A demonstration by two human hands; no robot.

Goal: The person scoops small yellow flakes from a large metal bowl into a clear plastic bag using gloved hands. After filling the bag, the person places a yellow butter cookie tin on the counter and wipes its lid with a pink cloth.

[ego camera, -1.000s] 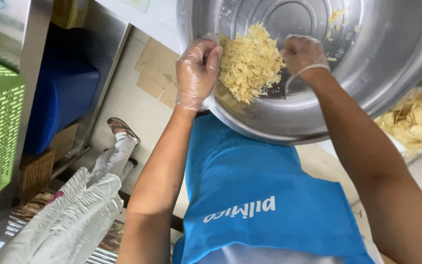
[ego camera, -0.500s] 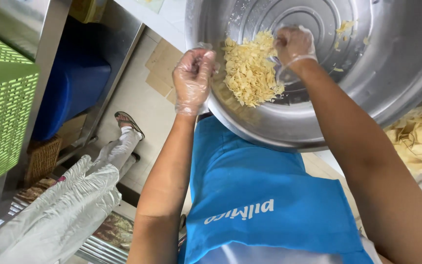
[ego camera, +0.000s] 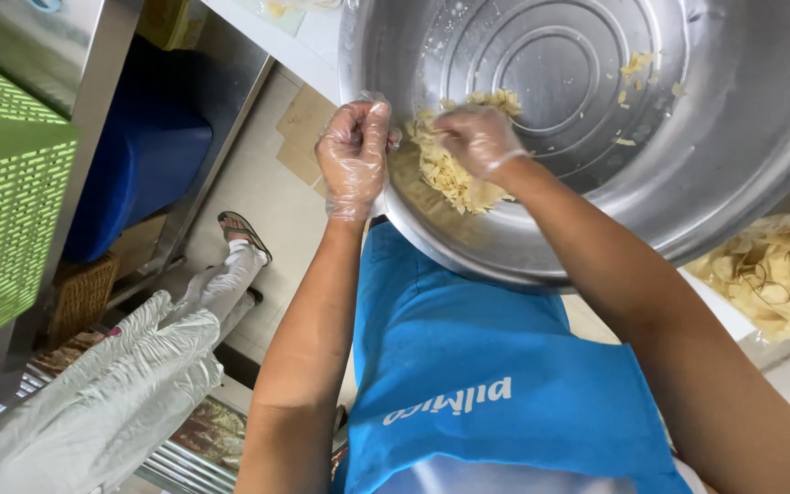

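The left hand (ego camera: 354, 155), in a thin clear glove, is squeezed tight on the rim of the big metal bowl (ego camera: 733, 155) at 9 o'clock. The right hand (ego camera: 477, 137), gloved too, is curled shut on the yellow flakes (ego camera: 445, 169) inside, at the bowl's 8 o'clock. A blue apron (ego camera: 486, 384) hangs below the bowl, at 6 o'clock.

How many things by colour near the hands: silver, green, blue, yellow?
Silver: 1, the big metal basin
Green: 1, the lattice crate
Blue: 2, the apron and the tub under the shelf
Yellow: 2, the shredded pile in the basin and the bagged chips
Total: 6
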